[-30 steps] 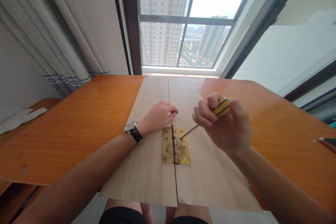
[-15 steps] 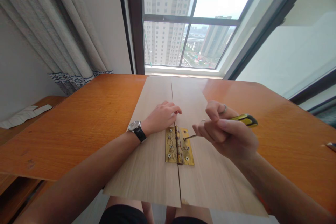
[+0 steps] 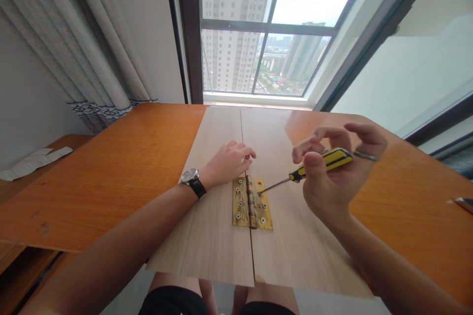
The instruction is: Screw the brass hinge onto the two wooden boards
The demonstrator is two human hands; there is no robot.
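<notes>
A worn brass hinge (image 3: 238, 204) lies open across the seam between a left board (image 3: 210, 236) and a right board (image 3: 295, 251). Several cross-head screws sit in its leaves. My right hand (image 3: 332, 189) holds a yellow-and-black screwdriver (image 3: 339, 157) between thumb and fingers, other fingers spread. The shaft slants down left, its tip at a screw (image 3: 259, 194) in the right leaf. Above that screw is a dark hole. My left hand (image 3: 232, 160), with a watch at the wrist, rests on the boards just above the hinge, fingers loosely bent and holding nothing visible.
The boards lie on an orange-brown wooden table (image 3: 111, 167) and overhang its near edge above my legs. A window stands behind the table, a curtain (image 3: 92, 44) at left. White strips (image 3: 35, 162) lie at far left. A partly visible object (image 3: 464, 204) is at the right edge.
My right hand has opened its fingers and rolled around the screwdriver handle, showing more of it. The tip stays at the same screw. My left hand has barely moved.
</notes>
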